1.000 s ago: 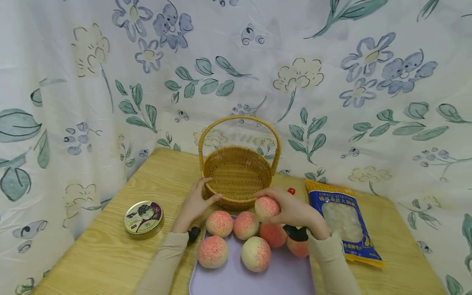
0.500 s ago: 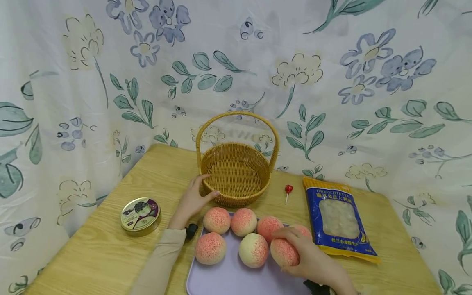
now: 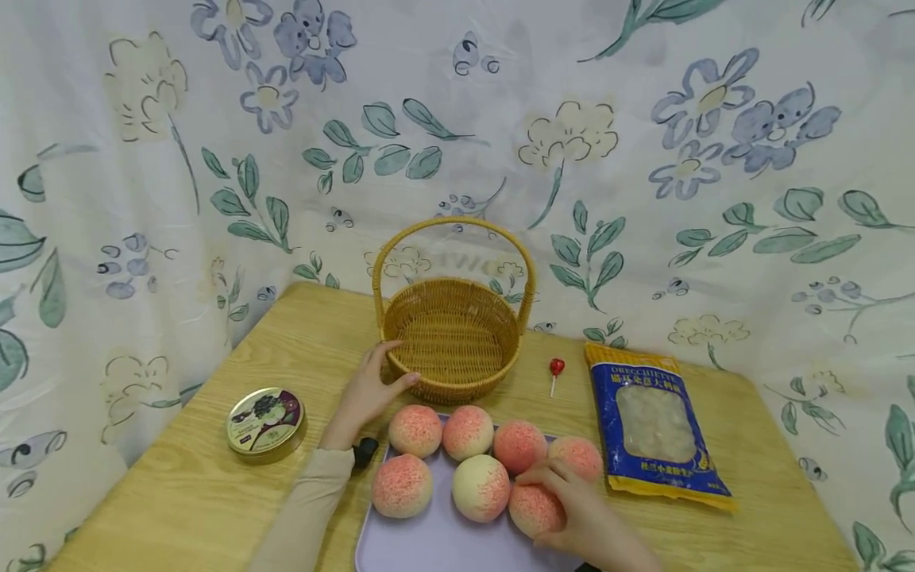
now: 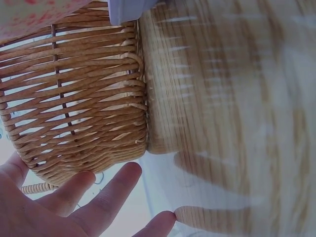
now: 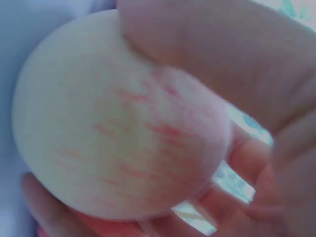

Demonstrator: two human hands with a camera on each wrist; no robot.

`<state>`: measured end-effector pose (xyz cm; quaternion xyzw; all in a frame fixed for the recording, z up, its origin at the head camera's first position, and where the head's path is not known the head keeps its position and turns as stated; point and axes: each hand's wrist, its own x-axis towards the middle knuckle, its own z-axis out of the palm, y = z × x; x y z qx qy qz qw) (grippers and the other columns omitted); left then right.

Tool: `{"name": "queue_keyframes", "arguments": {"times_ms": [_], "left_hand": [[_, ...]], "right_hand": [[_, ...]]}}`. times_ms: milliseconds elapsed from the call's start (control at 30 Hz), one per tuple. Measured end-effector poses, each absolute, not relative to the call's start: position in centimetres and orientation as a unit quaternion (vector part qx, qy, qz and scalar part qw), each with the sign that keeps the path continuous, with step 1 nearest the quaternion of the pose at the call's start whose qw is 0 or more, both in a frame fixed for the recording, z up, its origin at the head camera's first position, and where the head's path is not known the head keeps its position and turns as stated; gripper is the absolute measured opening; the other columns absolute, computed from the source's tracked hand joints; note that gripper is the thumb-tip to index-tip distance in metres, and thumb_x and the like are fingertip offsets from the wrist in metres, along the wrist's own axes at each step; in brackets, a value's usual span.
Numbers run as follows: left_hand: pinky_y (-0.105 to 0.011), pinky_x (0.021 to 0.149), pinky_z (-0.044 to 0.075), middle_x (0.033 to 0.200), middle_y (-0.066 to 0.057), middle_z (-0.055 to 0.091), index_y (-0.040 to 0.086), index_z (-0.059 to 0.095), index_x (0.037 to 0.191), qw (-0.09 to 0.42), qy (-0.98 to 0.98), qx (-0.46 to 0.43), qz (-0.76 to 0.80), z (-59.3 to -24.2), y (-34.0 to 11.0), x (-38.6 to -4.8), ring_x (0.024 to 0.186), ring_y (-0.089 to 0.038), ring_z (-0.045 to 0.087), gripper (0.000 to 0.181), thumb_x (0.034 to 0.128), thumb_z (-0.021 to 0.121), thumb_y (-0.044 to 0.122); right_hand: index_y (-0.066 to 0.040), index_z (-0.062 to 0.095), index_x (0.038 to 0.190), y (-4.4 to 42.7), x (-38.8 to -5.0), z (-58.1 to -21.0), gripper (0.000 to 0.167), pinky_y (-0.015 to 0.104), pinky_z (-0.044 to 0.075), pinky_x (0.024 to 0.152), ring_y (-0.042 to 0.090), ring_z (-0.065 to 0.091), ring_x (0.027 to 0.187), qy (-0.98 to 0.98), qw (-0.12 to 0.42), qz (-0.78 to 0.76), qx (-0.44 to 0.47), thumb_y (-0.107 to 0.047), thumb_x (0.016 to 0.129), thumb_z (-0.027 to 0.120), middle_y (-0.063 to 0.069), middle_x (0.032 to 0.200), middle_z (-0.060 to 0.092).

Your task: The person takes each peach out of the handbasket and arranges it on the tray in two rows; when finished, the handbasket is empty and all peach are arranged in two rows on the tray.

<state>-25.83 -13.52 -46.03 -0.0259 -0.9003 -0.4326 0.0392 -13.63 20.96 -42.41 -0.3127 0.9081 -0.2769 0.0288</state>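
Note:
My left hand (image 3: 368, 393) rests at the left front rim of a woven wicker basket (image 3: 457, 389) with a tall handle; thumb and fingertips touch it. In the left wrist view its fingers (image 4: 106, 202) are spread and fairly straight beside the weave. My right hand (image 3: 582, 512) holds a pink-and-cream peach (image 3: 534, 510), thumb on the near side and fingers around the far side. This peach (image 5: 118, 123) fills much of the right wrist view. It is at the lavender tray (image 3: 443, 548), beside a paler peach (image 3: 480, 488). Several other peaches lie on the tray.
The basket holds nothing visible. A round tin (image 3: 265, 425) stands on the wooden table (image 3: 322, 326) at left. A red lollipop (image 3: 556, 372) lies right of the basket, and a blue-and-yellow pasta bag (image 3: 658, 425) at far right. Floral cloth (image 3: 500, 119) hangs behind.
My right hand has brought the peach from near the basket's front right rim back toward me, down to the tray's front row. The left hand stays at the basket. The lollipop is uncovered.

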Motion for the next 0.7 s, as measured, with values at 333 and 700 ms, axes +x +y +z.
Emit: {"name": "queue_keyframes", "arguments": {"times_ms": [333, 700], "left_hand": [[-0.065, 0.107, 0.034, 0.158, -0.020, 0.024, 0.018, 0.033, 0.149, 0.041, -0.900, -0.032, -0.433, -46.2, -13.9, -25.6, 0.139, -0.048, 0.033, 0.079, 0.0867, 0.066, 0.054], [-0.065, 0.105, 0.035, 0.157, -0.022, 0.025, 0.016, 0.032, 0.150, 0.041, -0.903, -0.035, -0.427, -45.9, -13.7, -25.8, 0.136, -0.049, 0.036, 0.080, 0.0870, 0.065, 0.053]], "right_hand": [[-0.026, 0.060, 0.122, 20.1, -13.2, -42.5, 0.066, 0.039, 0.051, 0.096, 0.017, 0.055, 0.114, 0.910, 0.035, -0.272, -0.310, -0.014, 0.063, 0.088, -0.002, 0.125, 0.054], [-0.027, 0.061, 0.126, 19.6, -12.9, -42.4, 0.073, 0.050, 0.047, 0.098, 0.022, 0.054, 0.118, 0.919, 0.024, -0.256, -0.301, -0.020, 0.060, 0.090, -0.006, 0.127, 0.059]]}}
